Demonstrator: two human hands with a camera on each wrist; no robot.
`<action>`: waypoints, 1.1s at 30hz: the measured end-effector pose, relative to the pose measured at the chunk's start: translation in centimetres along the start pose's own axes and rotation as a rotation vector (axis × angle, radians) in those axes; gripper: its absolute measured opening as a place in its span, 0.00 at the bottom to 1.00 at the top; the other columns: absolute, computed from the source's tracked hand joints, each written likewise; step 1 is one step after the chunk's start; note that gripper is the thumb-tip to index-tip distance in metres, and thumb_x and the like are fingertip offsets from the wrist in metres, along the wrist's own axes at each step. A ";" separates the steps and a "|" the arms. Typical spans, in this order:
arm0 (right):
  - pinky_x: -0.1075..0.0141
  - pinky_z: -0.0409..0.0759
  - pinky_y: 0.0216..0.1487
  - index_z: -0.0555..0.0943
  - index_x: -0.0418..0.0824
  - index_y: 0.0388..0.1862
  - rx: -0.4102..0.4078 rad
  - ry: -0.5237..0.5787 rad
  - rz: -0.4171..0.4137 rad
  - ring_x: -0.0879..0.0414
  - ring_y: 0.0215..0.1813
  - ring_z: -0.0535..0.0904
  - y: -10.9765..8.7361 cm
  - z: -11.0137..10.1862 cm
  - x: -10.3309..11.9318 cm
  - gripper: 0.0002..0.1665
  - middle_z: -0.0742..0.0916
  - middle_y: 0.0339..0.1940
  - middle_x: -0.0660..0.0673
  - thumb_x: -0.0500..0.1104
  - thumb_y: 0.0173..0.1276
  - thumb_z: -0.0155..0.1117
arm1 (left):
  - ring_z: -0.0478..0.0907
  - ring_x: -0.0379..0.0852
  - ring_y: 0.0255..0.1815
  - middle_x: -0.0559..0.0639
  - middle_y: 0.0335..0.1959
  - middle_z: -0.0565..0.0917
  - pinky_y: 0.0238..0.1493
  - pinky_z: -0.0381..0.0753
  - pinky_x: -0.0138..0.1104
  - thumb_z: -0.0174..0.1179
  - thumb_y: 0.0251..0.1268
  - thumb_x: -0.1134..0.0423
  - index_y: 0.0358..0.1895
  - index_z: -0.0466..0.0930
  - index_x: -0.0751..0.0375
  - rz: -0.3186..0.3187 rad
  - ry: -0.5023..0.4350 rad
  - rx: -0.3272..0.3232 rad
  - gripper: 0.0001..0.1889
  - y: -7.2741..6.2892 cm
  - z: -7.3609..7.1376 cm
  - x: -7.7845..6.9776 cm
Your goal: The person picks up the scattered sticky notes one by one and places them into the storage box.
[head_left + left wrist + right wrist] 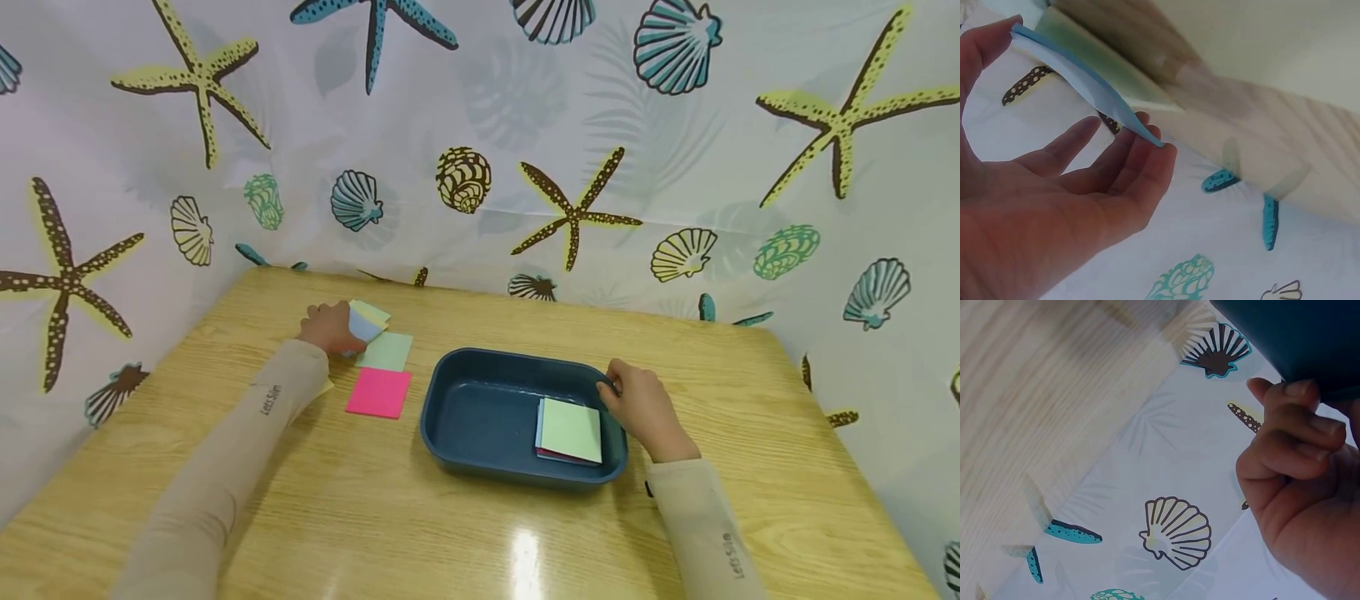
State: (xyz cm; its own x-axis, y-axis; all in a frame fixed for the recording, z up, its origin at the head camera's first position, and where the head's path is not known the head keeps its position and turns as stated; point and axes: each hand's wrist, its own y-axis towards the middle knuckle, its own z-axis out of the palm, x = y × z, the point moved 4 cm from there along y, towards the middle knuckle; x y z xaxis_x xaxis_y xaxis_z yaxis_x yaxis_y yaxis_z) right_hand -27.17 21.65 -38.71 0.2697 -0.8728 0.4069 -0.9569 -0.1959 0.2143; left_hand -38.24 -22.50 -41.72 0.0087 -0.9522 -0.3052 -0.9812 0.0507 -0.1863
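Note:
My left hand (327, 327) pinches a blue sticky note pad (1088, 84) between thumb and fingertips, over the left part of the table. Just beyond the pad shows a pale green-yellow note (375, 311). Nearer me lie a pale green square note (393, 350) and a bright pink one (378, 392). The dark blue rectangular bin (480, 469) stands to the right, with my right hand (643, 410) gripping its right rim. Inside the bin, on the right, rests a stack of square notes (570, 429), pale green on top with blue and red edges below.
A yellow corner (327, 387) peeks out from under the left sleeve. The wooden table (375, 517) meets a white curtain (420, 117) printed with starfish and shells along its back and sides. A small black thing (649, 489) shows by the right cuff.

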 end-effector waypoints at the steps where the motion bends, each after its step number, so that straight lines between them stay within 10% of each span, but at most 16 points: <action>1: 0.64 0.62 0.21 0.73 0.35 0.29 -0.003 0.001 0.000 0.55 0.19 0.65 0.0 0.0 0.0 0.08 0.71 0.16 0.47 0.35 0.65 0.63 | 0.60 0.72 0.56 0.77 0.54 0.70 0.55 0.63 0.61 0.65 0.53 0.53 0.61 0.64 0.76 0.011 0.003 -0.009 0.38 -0.1 -0.2 -0.2; 7: 0.64 0.61 0.21 0.73 0.35 0.28 -0.015 0.014 -0.017 0.56 0.19 0.64 -0.1 0.0 0.1 0.08 0.70 0.15 0.48 0.34 0.64 0.63 | 0.61 0.70 0.54 0.75 0.55 0.70 0.54 0.64 0.60 0.65 0.53 0.56 0.66 0.61 0.75 0.131 -0.034 -0.083 0.40 -2.8 -2.5 -4.1; 14: 0.64 0.60 0.21 0.73 0.36 0.28 -0.023 0.013 -0.024 0.56 0.19 0.62 -0.1 -0.2 0.1 0.09 0.67 0.14 0.49 0.34 0.64 0.64 | 0.70 0.64 0.53 0.69 0.54 0.76 0.55 0.68 0.53 0.70 0.50 0.58 0.65 0.64 0.75 0.480 -0.039 -0.139 0.40 -7.9 -4.2 -13.3; 23: 0.64 0.63 0.22 0.74 0.35 0.29 0.001 0.014 0.000 0.55 0.21 0.66 -0.2 -0.1 0.2 0.08 0.72 0.17 0.47 0.34 0.65 0.63 | 0.67 0.55 0.55 0.60 0.58 0.73 0.55 0.72 0.42 0.72 0.52 0.54 0.66 0.67 0.67 0.643 0.284 0.202 0.39 -9.6 1.2 -21.1; 28: 0.64 0.63 0.22 0.73 0.36 0.29 0.012 0.006 0.012 0.55 0.21 0.66 -0.2 0.0 0.0 0.08 0.71 0.17 0.47 0.35 0.65 0.63 | 0.69 0.52 0.58 0.55 0.60 0.74 0.58 0.71 0.39 0.72 0.52 0.50 0.64 0.71 0.63 0.636 0.511 0.259 0.37 -9.4 4.2 -22.5; 33: 0.64 0.64 0.23 0.73 0.35 0.30 0.004 -0.009 0.007 0.54 0.21 0.66 -0.2 -0.1 -0.1 0.08 0.72 0.18 0.46 0.35 0.65 0.63 | 0.69 0.48 0.53 0.52 0.57 0.75 0.55 0.73 0.37 0.73 0.51 0.51 0.60 0.76 0.59 0.649 0.551 0.290 0.33 -9.3 5.7 -23.3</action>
State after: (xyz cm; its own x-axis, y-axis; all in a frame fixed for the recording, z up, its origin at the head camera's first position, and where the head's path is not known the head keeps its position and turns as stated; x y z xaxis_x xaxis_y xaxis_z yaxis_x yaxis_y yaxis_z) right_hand -27.03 21.86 -38.67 0.2618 -0.8782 0.4004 -0.9594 -0.1914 0.2074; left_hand -28.20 0.98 -38.18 -0.6975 -0.7151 0.0449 -0.6728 0.6321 -0.3845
